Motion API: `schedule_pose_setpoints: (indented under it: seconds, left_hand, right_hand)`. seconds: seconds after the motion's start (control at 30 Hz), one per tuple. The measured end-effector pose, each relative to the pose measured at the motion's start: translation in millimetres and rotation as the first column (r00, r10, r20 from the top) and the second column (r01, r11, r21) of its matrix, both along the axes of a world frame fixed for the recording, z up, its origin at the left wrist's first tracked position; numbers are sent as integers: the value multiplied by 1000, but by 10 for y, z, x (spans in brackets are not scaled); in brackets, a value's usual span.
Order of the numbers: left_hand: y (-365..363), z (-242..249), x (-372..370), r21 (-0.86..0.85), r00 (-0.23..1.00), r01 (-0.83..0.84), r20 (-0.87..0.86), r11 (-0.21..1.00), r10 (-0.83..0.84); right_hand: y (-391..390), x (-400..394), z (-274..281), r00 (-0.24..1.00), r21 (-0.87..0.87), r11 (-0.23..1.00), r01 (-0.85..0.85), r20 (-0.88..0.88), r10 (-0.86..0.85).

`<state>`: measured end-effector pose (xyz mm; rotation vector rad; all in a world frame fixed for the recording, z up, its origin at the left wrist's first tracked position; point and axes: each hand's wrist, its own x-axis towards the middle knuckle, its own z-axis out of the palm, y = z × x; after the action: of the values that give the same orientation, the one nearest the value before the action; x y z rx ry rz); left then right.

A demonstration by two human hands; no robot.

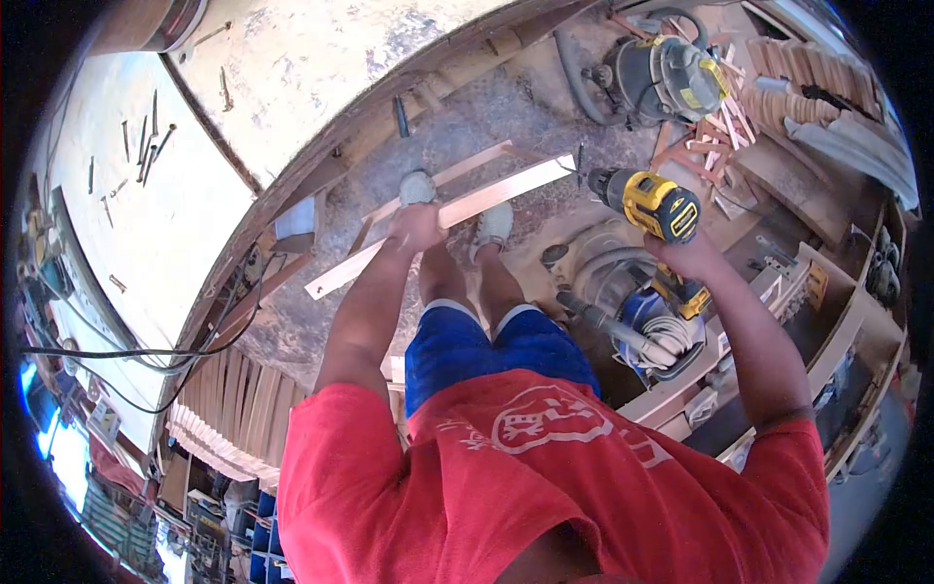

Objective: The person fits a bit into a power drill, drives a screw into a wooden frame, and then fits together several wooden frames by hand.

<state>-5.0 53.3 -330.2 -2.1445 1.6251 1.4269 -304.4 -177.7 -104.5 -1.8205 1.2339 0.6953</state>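
Observation:
My left hand (418, 226) is closed round a long pale wooden strip (511, 187), gripping it near the middle, in front of my legs. The strip slants up to the right. In my right hand (683, 255) is a yellow and black cordless drill (654, 202), held by its handle with the chuck pointing left. The chuck is close to the strip's right end, where a thin dark pointed piece (581, 159) shows. Another wooden strip (477, 161) lies partly hidden behind the held one.
A white-topped workbench (88, 229) with several loose screws (154, 146) runs along the left. Shop vacuums (671, 78) and wood offcuts (715, 146) stand at the upper right. A blue cord-filled container (662, 336) sits below the drill. Stacked wood pieces (229, 399) line the lower left.

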Motion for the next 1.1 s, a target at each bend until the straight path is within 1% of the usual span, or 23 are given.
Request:
schedule_pose_setpoints:
  seconds: [0.13, 0.2, 0.3, 0.37, 0.43, 0.5, 0.53, 0.6, 0.63, 0.73, 0.8, 0.93, 1.0, 1.1]
  left_hand:
    - [9, -65, -40, 12, 1000, -27, -10, 1000, 27]
    - [11, -37, -55, 12, 999, -40, -12, 999, 40]
    - [3, -17, -50, 7, 999, -48, -2, 999, 48]
    - [19, -98, -32, 6, 999, -33, -5, 999, 33]
    - [1, -44, 0, 7, 1000, -21, -18, 1000, 21]
    - [-5, -30, 20, 6, 1000, -9, -29, 1000, 9]
    - [7, -48, 20, 1, 999, -21, -40, 1000, 21]
    - [-8, -31, 17, -6, 998, -33, -52, 999, 32]
    - [-30, 11, 11, 5, 998, -46, -39, 999, 46]
    - [-34, -40, 0, 7, 999, -46, -28, 999, 46]
    - [-40, -75, 7, -8, 999, -33, -28, 999, 33]
    - [-47, -88, 9, 5, 997, -58, -53, 998, 58]
    - [-35, -124, 9, 8, 995, -68, -69, 998, 68]
    - [-18, -178, 17, -3, 996, -67, -58, 998, 67]
  right_hand:
    - [-11, 88, 79, 1000, 15, 1000, -9, 17, 8]
    - [-2, 189, 149, 994, 47, 997, 62, -98, -57]
    - [-14, 162, 120, 989, 22, 998, 57, -136, -53]
    - [-26, 156, 101, 992, 13, 999, 35, -122, -33]
    - [-35, 158, 88, 994, 4, 1000, 14, -105, -13]
    - [-48, 147, 70, 994, 39, 996, 74, -86, -71]
    - [-54, 111, 30, 994, 37, 997, 75, -86, -71]
    - [-63, 71, -35, 1000, 23, 1000, 19, -14, -18]
    - [-70, 91, -30, 1000, 23, 1000, 19, -15, -19]
    - [-80, 167, 35, 998, 30, 999, -13, -59, 14]
    - [-98, 185, 60, 993, -8, 999, -34, -114, 33]
    - [-123, 224, 75, 994, 35, 999, -42, -97, 45]
    - [-115, 307, 124, 989, 36, 999, -19, -148, 24]
    - [-119, 338, 142, 986, 42, 998, 37, -163, -30]
